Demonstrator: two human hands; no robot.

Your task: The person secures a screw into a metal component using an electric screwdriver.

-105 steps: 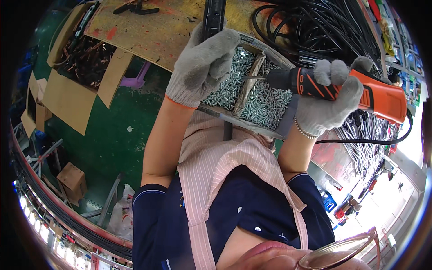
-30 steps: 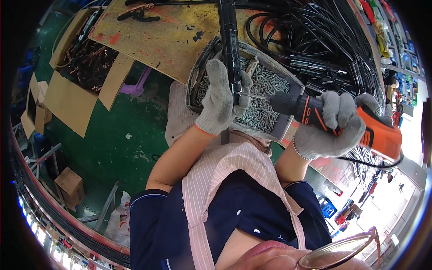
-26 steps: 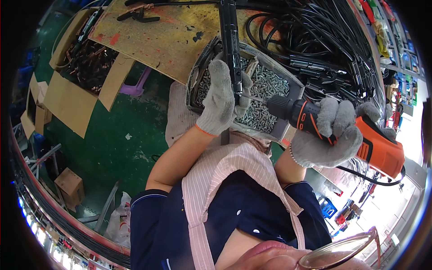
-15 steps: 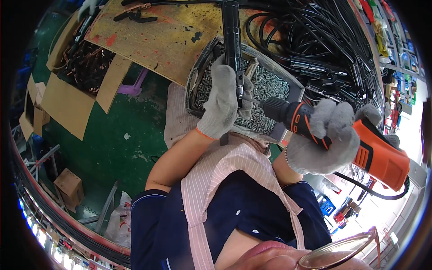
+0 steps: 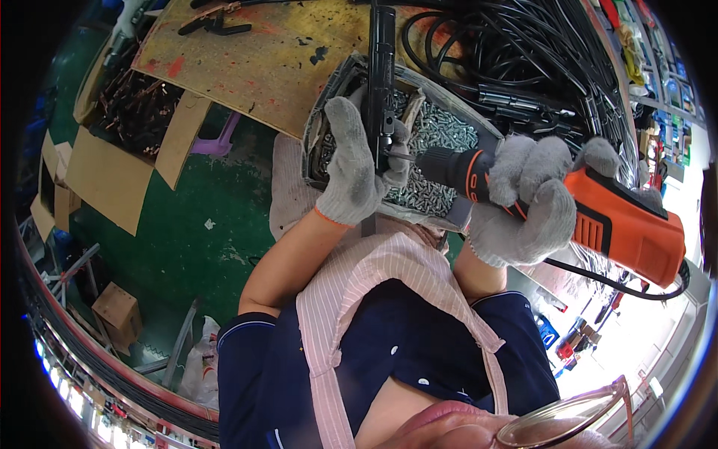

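My left hand, in a grey knit glove, is around the lower end of a long black tube-shaped part, its thumb lifted off to the left. Fingertips show at the part's right side, by a small metal fitting. My gloved right hand grips an orange and black power screwdriver held level. Its bit points left and meets the part's right side beside my left fingertips; whether it sits in a screw is too small to tell. Beneath both stands a grey bin of small silver screws, split by a cardboard divider.
Black cables lie coiled at the right of the stained yellow tabletop. A black clamp lies at its far left. An open cardboard box of copper-tipped parts stands left, and another person's gloved hand is above it.
The screwdriver has moved left, bringing its bit against the black part. My left thumb has swung away from the part. The other person's hand has come lower over the box.
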